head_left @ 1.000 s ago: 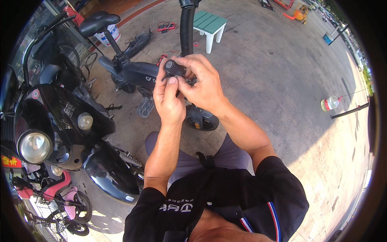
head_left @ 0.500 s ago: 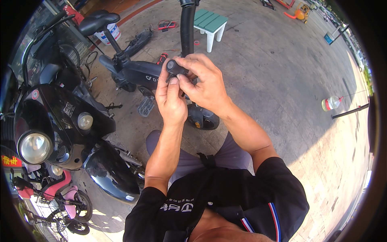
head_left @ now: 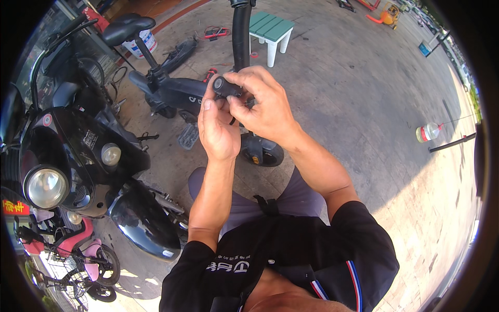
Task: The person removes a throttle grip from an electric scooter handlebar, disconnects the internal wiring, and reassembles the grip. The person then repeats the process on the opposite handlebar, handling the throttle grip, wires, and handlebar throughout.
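Observation:
A small black cylindrical part (head_left: 227, 88), with a round, lens-like end turned up and to the left, is held between my two hands in front of the folding e-bike's stem. My right hand (head_left: 264, 101) is closed on it, thumb below and index finger above. My left hand (head_left: 220, 127) cups it from the left, thumb straightened beside it and the other fingers partly hidden behind it. Just beyond my hands is the black e-bike (head_left: 174, 94), its upright stem (head_left: 241, 44) rising behind the part. A red-and-black tool handle (head_left: 210, 74) shows beside the frame.
A large black scooter (head_left: 78, 156) stands close on my left, with a pink bike (head_left: 78, 238) behind it. Ahead are a green-topped stool (head_left: 271, 27), a red meter (head_left: 215, 33) and a white bucket (head_left: 143, 44). A bottle (head_left: 428, 132) stands far right.
My left thumb has lifted off the underside of the black part and straightened. The part has tilted slightly, showing more of its side. My right hand keeps its grip.

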Demonstrator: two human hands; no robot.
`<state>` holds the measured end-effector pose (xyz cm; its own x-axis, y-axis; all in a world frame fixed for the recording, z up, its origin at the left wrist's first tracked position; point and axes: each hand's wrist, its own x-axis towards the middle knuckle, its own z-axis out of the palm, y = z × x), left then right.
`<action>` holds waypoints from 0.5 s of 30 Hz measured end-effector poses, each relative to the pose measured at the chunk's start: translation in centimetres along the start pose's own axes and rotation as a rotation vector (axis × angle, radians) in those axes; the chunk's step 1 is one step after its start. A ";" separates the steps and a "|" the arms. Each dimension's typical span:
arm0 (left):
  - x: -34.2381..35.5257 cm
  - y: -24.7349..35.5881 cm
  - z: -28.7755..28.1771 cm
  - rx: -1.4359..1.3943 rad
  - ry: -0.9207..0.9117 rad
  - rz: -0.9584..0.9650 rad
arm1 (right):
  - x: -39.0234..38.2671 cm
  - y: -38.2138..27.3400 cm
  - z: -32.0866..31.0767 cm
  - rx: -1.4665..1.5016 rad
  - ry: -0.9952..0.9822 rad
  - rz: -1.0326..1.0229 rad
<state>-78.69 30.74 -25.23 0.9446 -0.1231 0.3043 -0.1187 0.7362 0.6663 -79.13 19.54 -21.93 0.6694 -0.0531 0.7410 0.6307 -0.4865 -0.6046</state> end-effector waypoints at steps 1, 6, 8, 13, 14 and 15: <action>0.0 0.0 0.1 0.011 -0.010 0.012 | 0.0 0.0 0.1 -0.020 0.013 -0.015; -0.2 -0.1 0.2 0.022 -0.021 0.054 | 0.0 0.1 0.3 -0.049 0.035 -0.004; 0.1 0.1 -0.1 -0.013 -0.065 0.067 | 0.2 0.3 0.2 -0.051 0.001 -0.032; 0.1 0.1 -0.5 0.010 -0.031 0.048 | 0.4 0.4 0.0 -0.045 -0.030 -0.090; 0.0 0.1 -0.5 0.045 -0.030 0.057 | 0.5 0.4 0.0 -0.052 -0.024 -0.123; 0.0 0.1 -0.5 0.012 -0.015 0.038 | 0.5 0.4 -0.1 -0.040 -0.035 -0.115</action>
<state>-78.57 31.18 -25.56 0.9345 -0.1054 0.3399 -0.1584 0.7322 0.6625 -78.57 19.26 -21.80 0.6070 0.0352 0.7939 0.6885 -0.5223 -0.5033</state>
